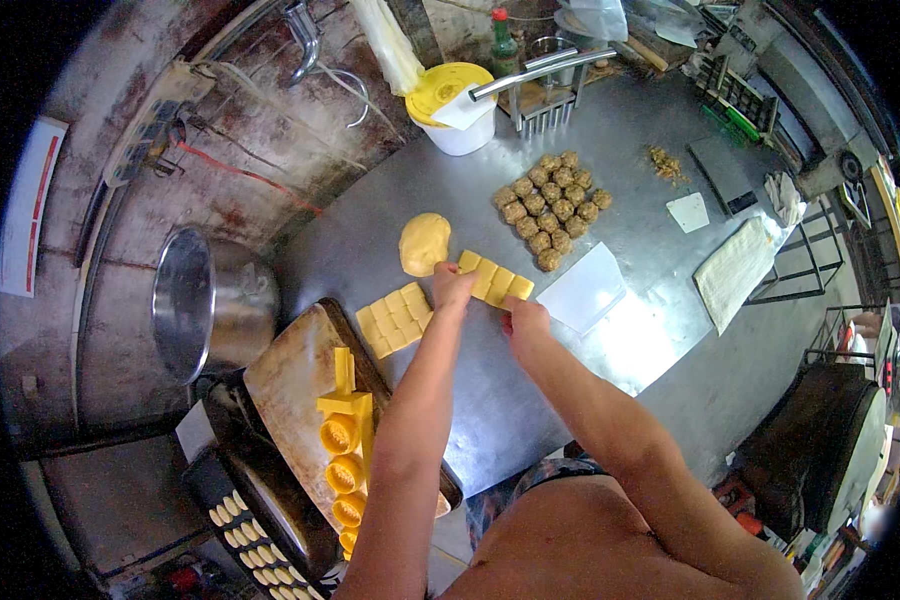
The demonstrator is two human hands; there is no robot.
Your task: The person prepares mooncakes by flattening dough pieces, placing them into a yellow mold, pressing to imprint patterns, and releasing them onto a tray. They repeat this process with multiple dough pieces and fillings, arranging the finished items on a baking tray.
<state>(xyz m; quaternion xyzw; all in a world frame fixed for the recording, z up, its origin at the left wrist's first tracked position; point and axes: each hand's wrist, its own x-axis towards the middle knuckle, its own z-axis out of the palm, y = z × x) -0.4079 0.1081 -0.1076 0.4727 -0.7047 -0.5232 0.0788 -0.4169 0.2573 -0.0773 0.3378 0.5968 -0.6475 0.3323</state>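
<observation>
My left hand (452,287) and my right hand (523,319) hold opposite ends of a scored strip of yellow dough (495,280) over the steel table (487,375). To the left of my left hand lies a larger slab of dough (394,319), marked into squares. A smooth round lump of dough (424,244) rests just beyond that hand. Farther back sit several brown filling balls (551,196) in close rows. A white plastic sheet (585,289) lies to the right of the strip.
A worn baking tray (292,375) with a yellow mould (345,435) overlaps the near left table edge, beside a steel pot (232,300). At the back stand a lidded white tub (454,135) and a metal-pronged tool (544,112). A folded cloth (735,270) lies at right.
</observation>
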